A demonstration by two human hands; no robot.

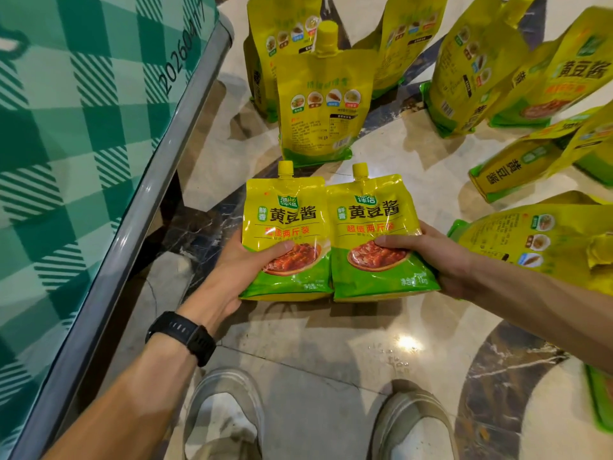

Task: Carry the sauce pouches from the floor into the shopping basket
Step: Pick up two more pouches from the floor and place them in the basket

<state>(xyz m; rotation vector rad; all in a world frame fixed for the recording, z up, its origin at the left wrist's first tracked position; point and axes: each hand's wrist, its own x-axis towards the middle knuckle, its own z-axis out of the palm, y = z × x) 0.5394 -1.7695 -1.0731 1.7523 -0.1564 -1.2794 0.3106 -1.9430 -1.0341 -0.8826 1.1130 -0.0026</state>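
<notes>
The left hand [232, 270] holds the left sauce pouch [285, 227] by its lower left edge. Its grip is pinched on the pouch, thumb across the printed front and fingers hidden behind. The right hand [441, 257] holds the right sauce pouch [371, 224] the same way from the 3 o'clock side, thumb lying over the picture of the dish. The two pouches sit side by side with their edges touching, yellow caps pointing to 12 o'clock and fronts facing the camera, above the marble floor [298, 353]. Both are outside the shopping basket [159, 180], whose grey rim and green checked lining fill the view from 8 to 11 o'clock.

A black watch [180, 336] is on the left wrist. At 12 o'clock from the held pair, a standing pouch [318, 104] shows its back label, with more upright pouches [471, 71] behind it and toward 1 o'clock. At 3 o'clock, just beside the right hand, a fallen pouch [544, 240] lies on its side. Two pale shoes [225, 413] show at 6 o'clock.
</notes>
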